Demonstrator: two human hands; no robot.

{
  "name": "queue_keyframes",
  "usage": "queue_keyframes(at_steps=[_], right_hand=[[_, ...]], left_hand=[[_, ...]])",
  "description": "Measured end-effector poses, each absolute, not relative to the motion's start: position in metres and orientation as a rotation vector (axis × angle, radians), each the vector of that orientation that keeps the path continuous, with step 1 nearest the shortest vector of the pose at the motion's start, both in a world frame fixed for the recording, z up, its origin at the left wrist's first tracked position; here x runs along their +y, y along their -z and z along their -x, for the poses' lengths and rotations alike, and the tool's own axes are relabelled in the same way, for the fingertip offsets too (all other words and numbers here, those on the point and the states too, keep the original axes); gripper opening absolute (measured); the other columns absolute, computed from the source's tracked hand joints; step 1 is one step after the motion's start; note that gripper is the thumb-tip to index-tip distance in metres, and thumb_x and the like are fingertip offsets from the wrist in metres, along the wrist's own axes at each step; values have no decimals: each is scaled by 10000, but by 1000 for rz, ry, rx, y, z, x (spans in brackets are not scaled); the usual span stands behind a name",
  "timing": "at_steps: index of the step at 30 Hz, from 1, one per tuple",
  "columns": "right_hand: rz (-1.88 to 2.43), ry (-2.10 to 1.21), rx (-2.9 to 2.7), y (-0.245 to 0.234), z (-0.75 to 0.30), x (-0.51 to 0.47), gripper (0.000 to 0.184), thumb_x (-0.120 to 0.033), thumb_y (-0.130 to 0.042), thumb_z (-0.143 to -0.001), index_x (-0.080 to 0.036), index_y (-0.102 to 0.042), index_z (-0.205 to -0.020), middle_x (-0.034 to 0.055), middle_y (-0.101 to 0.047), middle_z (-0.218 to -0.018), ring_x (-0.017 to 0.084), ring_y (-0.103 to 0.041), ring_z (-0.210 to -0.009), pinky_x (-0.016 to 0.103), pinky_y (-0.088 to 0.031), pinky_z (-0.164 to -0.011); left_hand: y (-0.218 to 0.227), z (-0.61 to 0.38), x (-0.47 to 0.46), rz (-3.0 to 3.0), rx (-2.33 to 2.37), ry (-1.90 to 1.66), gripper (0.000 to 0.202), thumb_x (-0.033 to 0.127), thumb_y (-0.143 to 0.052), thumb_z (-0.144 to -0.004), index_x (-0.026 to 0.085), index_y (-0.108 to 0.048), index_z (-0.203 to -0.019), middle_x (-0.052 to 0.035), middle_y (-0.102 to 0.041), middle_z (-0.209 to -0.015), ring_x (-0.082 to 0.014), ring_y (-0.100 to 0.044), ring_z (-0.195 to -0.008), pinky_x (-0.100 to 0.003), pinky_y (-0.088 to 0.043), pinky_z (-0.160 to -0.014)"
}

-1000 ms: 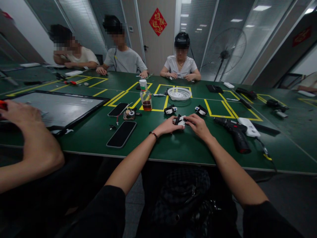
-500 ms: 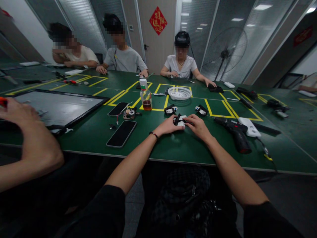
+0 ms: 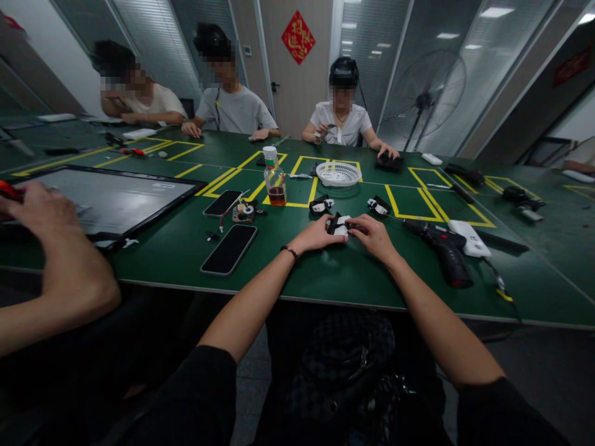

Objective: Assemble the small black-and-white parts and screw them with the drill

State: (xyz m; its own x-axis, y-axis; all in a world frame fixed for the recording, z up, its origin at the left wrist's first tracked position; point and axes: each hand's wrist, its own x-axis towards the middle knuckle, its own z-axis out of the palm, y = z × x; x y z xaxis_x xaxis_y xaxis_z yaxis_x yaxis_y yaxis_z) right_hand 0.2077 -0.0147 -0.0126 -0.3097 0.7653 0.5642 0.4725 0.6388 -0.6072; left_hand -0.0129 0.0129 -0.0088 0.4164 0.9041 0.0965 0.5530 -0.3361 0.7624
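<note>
My left hand [image 3: 318, 236] is closed around the left side of a small black-and-white part [image 3: 343, 225], low over the green table [image 3: 316, 272]. On its right side, my right hand [image 3: 375, 238] has thumb and fingers pinched together against the part. Something small and dark shows between those fingertips, too little to name. Just beyond my hands lie two similar black-and-white parts, one at the left [image 3: 321, 205] and one at the right [image 3: 379, 205].
A cordless drill [image 3: 441, 248] and a white power bank [image 3: 468, 238] lie to the right. Leftward are a phone [image 3: 229, 249], a second phone [image 3: 223, 203], a bottle [image 3: 274, 179] and a large panel [image 3: 130, 198] under a co-worker's hand [image 3: 44, 207]. A white basket [image 3: 338, 174] stands ahead.
My right fingertips have shifted slightly on the part, and the dark piece there shows more. The person opposite has raised one hand with something in it and moved a black object leftward.
</note>
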Motion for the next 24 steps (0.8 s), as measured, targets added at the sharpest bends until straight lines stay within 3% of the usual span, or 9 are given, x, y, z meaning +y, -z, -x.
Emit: queue_keyframes(at_steps=[12,15,19,24], right_hand=[[981,-232,-2078,15,-207,-14,332,-203,-551,-900,-251,-654,-1212,78,-609,-1027,219,-613,-908,396,-518,-853],[987,-180,-2114,14,-207,-15,331,-199,-537,-910,-251,-647,-1218,79,-602,-1035,219,-609,-925,382,-510,-864],[991,-128,-2175,11,-205,-17,329,-211,-521,-926,-259,-632,-1231,78,-597,-1035,216,-610,-917,362,-510,-848],[995,-114,-2197,9,-204,-20,329,-223,-521,-931,-266,-624,-1240,80,-595,-1054,219,-613,-924,361,-508,-850]], left_hand=[[12,11,14,-2027,1217,-718,899,601,-764,-602,181,-471,-1341,-119,-628,-1162,-269,-624,-993,-358,-502,-828],[10,9,12,-1966,1214,-719,884,612,-755,-625,199,-463,-1349,-111,-638,-1135,-237,-645,-883,-315,-517,-720],[6,7,10,-1837,1223,-704,728,691,-540,-795,219,-469,-1346,-71,-665,-907,-169,-616,-625,-258,-470,-537],[5,6,11,-1825,1248,-734,713,718,-525,-788,229,-507,-1306,-41,-645,-803,-137,-575,-540,-228,-426,-483]])
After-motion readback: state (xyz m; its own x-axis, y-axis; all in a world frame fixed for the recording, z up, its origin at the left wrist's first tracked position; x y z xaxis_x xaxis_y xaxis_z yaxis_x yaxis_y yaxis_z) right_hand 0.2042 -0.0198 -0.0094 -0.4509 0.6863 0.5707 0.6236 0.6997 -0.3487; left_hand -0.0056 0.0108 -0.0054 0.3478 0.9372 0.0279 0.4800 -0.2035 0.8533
